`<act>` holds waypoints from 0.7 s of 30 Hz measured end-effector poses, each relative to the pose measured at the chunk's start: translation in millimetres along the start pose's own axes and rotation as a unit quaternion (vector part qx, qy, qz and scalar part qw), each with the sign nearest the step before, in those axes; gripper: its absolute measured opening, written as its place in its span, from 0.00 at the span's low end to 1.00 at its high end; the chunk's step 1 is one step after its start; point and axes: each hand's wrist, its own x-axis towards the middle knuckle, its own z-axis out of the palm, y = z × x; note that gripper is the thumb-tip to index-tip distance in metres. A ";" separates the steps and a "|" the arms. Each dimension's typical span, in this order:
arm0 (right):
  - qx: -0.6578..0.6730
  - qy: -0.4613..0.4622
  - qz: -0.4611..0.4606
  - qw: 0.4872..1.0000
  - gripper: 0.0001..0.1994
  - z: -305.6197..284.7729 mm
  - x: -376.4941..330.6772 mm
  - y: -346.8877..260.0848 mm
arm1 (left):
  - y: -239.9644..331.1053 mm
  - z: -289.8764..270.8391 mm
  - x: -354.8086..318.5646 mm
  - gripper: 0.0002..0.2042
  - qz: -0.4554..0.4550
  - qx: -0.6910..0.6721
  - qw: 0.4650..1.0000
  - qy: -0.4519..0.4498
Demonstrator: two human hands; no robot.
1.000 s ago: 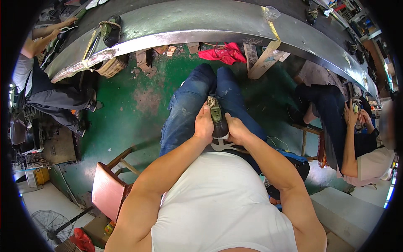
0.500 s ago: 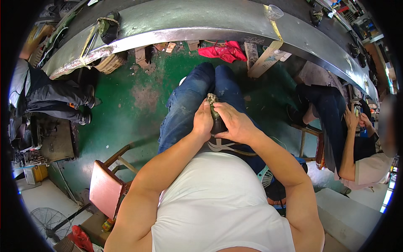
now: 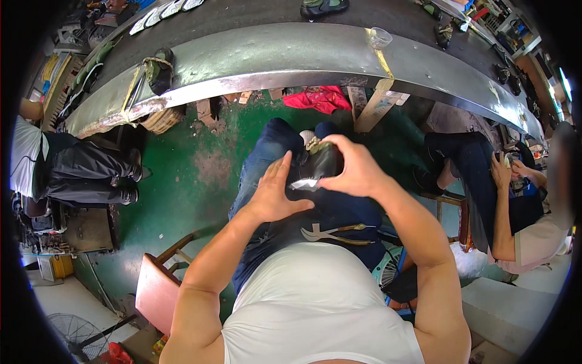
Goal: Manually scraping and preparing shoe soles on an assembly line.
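Above my thighs, a dark shoe (image 3: 322, 165) is tilted in my right hand (image 3: 359, 168), gripped between thumb and fingers. Pale cord shows at its top and a white patch along its lower edge. My left hand (image 3: 271, 193) is spread at the shoe's left side, thumb apart from the fingers; whether a fingertip touches the shoe I cannot tell. Across my dark-covered lap lies a pair of pincers (image 3: 333, 234), its metal jaws to the left and its handles to the right.
Ahead runs a long metal-edged bench (image 3: 254, 54) with a corded shoe (image 3: 159, 70), another shoe (image 3: 324, 7) and a clear plastic cup (image 3: 380, 38). A red cloth (image 3: 318, 99) lies beneath. A stool (image 3: 159, 291) stands at left. One co-worker (image 3: 509, 200) sits at right, another (image 3: 79, 164) at left.
The shoe has been raised and turned within my right hand. My left hand has come off it and spread its fingers. The pincers on my lap are now uncovered, and the view takes in more bench.
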 end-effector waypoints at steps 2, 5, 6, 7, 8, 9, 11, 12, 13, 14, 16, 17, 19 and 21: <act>0.115 -0.040 0.032 0.992 0.37 -17.1 9.2 -4.9 | 10.0 6.7 3.1 0.51 0.070 0.082 0.990 0.088; 0.310 0.032 0.118 0.943 0.34 -9.3 10.8 9.1 | 7.3 20.4 6.7 0.46 0.049 -0.216 0.972 0.083; 0.394 0.093 0.125 0.906 0.30 0.4 4.1 21.0 | 7.3 23.0 5.9 0.43 0.018 -0.249 0.964 0.086; 0.394 0.090 0.126 0.906 0.30 5.0 -8.4 28.1 | 6.0 27.2 3.5 0.40 -0.017 -0.282 0.955 0.092; 0.226 0.061 0.155 0.960 0.27 7.1 -26.6 34.4 | -0.2 40.1 1.8 0.33 -0.064 -0.308 0.944 0.103; 0.049 0.032 0.177 0.982 0.24 8.3 -45.5 38.4 | -10.0 49.5 6.3 0.33 -0.067 -0.309 0.943 0.105; -0.098 -0.087 0.151 0.980 0.25 15.7 -90.8 29.4 | -25.9 63.7 13.2 0.27 -0.038 -0.104 0.983 0.147; -0.152 -0.144 0.111 0.971 0.26 26.6 -117.6 35.6 | -23.9 67.0 19.2 0.25 -0.073 -0.098 0.984 0.132; -0.203 -0.198 0.072 0.956 0.28 36.9 -137.2 41.7 | -21.9 65.8 24.3 0.25 -0.076 -0.099 0.984 0.127; -0.200 -0.200 0.073 0.956 0.28 39.3 -139.9 38.5 | -16.1 59.3 31.0 0.25 -0.147 -0.094 0.982 0.072; -0.255 -0.220 0.075 0.939 0.28 40.5 -144.7 30.3 | 3.6 42.0 33.3 0.25 -0.213 -0.053 0.975 0.016; -0.251 -0.220 0.078 0.939 0.28 37.9 -145.3 27.3 | 1.7 38.8 34.2 0.25 -0.214 -0.052 0.975 0.011; -0.249 -0.274 0.124 0.921 0.27 25.4 -141.8 24.8 | -2.9 33.0 37.0 0.25 -0.200 -0.005 0.980 -0.004; -0.200 -0.284 0.150 0.926 0.28 6.5 -147.7 33.5 | -14.3 38.8 40.4 0.24 -0.181 0.018 0.983 0.011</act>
